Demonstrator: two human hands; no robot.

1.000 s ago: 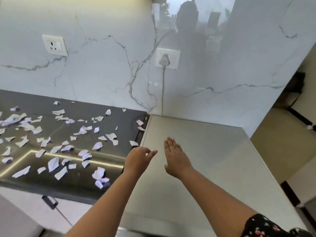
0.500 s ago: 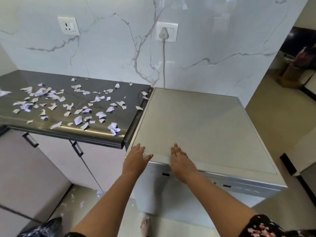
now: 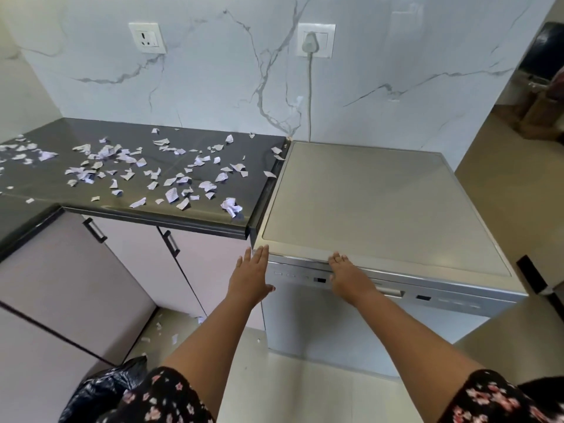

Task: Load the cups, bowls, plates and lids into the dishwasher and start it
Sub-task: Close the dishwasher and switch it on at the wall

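The dishwasher stands closed, just right of the dark surface. The right hand hooks curled fingers over the top edge of its door, likely to pull it open. The left hand, fingers straight, seems to brace the corner. No dishes show.

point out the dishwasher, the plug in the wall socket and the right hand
dishwasher (image 3: 381, 206): head view, on its bare top panel
plug (image 3: 310, 41): head view, on the white plug body
right hand (image 3: 348, 277): head view, on the back of the hand
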